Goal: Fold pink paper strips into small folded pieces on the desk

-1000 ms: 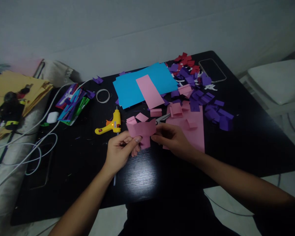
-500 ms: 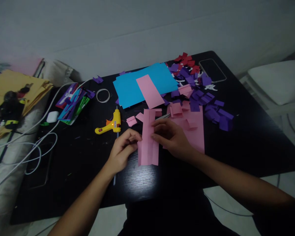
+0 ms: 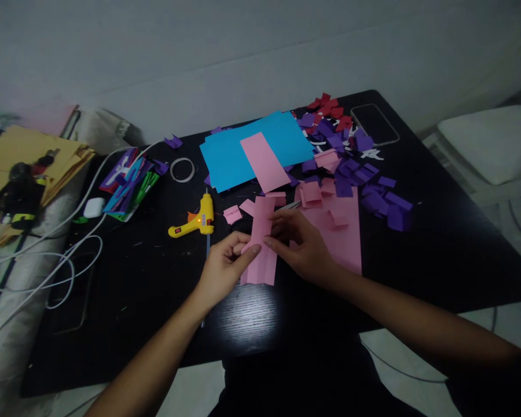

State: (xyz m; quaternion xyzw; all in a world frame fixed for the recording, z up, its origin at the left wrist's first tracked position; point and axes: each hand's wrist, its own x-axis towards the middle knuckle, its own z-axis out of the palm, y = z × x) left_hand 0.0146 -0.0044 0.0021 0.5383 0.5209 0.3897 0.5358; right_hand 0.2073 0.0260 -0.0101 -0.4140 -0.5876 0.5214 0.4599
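A creased pink paper strip [image 3: 261,243] lies lengthwise on the black table [image 3: 438,243] between both hands. My left hand [image 3: 224,267] pinches the strip's left edge with thumb and forefinger. My right hand [image 3: 301,246] grips its right edge, fingers curled onto the paper. Just behind the strip sit small folded pink pieces [image 3: 232,214], and a larger pink sheet [image 3: 342,231] lies under my right wrist.
A yellow glue gun [image 3: 195,220] lies left of the strip, its lamp lit. Blue sheets [image 3: 243,150] with a pink rectangle [image 3: 264,162], a tape ring [image 3: 182,169], purple scraps [image 3: 373,197], red scraps [image 3: 330,110] and a phone [image 3: 374,123] sit behind. White cables [image 3: 65,255] trail left.
The pink strip was held bunched up above the table; it has been unfolded and laid flat lengthwise. Both hands have shifted onto its edges, pinching it.
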